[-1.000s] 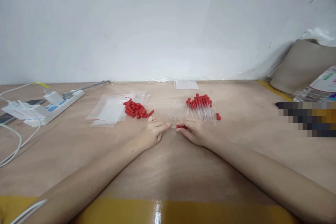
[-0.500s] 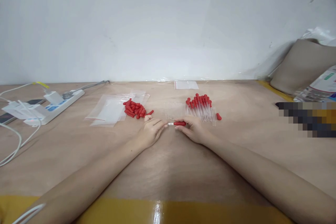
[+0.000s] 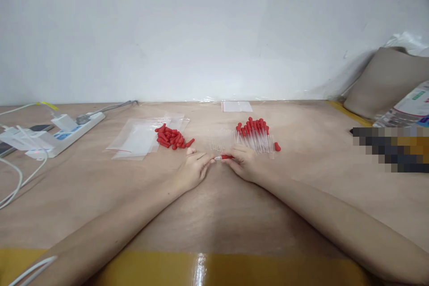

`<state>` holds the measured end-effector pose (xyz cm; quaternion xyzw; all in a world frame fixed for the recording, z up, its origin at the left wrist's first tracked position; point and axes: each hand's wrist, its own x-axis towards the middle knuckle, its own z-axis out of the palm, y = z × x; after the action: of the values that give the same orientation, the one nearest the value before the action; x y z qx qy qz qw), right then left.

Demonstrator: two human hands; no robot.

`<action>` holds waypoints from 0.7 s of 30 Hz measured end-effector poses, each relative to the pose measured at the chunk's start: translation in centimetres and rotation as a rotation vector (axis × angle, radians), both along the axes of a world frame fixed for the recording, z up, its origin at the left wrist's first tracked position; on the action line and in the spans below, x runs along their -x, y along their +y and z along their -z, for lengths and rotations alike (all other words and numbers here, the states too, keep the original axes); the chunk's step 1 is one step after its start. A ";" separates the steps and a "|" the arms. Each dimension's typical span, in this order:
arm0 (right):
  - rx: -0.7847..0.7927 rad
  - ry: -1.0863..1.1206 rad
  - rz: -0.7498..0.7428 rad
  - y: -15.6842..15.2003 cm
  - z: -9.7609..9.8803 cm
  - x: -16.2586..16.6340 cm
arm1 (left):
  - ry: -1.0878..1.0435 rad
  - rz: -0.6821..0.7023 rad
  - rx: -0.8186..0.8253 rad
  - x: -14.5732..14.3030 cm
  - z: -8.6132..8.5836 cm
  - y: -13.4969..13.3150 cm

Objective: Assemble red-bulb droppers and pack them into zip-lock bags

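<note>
Between my hands lies a dropper in line, a clear glass tube [image 3: 217,158] with a red rubber bulb [image 3: 227,157] at its right end. My left hand [image 3: 196,167] is closed on the tube, most of which its fingers hide. The fingers of my right hand [image 3: 244,163] pinch the bulb and cover its far end. Left of centre sits a pile of loose red rubber bulbs [image 3: 171,137]. Behind my right hand lie several droppers with red bulbs [image 3: 256,126] in a row, beside bare clear tubes [image 3: 219,139]. A single bulb [image 3: 277,146] rests to their right.
Clear zip bags [image 3: 134,136] lie beside the bulb pile, and another small bag [image 3: 237,106] is by the wall. A power strip [image 3: 80,132] with white chargers and cables stands at left. A grey-brown container [image 3: 375,85] and a plastic bottle [image 3: 409,107] are at right.
My right hand has shifted slightly left along the bulb, and its fingers now cover more of it. The left hand keeps its hold on the tube. The whole view has shifted slightly.
</note>
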<state>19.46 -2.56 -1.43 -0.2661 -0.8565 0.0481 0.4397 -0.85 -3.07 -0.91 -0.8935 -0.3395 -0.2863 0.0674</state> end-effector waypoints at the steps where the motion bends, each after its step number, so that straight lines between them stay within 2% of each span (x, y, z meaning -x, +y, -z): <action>1: 0.002 -0.001 -0.015 0.0 0.0 0.0 | -0.004 0.005 0.006 0.0 0.0 -0.1; 10: 0.056 -0.031 -0.022 -0.1 0.0 0.2 | -0.006 0.032 0.023 -0.1 0.0 -0.1; 15: -0.010 -0.034 -0.047 -0.1 0.4 0.2 | 0.011 0.056 0.051 -0.2 -0.2 -0.1; 21: -0.096 -0.043 -0.016 -0.3 0.9 0.4 | 0.024 0.062 0.192 -0.2 -1.0 -0.4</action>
<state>19.09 -2.90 -2.31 -0.2386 -0.8692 0.0049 0.4330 -0.68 -3.46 0.07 -0.9094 -0.3365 -0.2435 -0.0234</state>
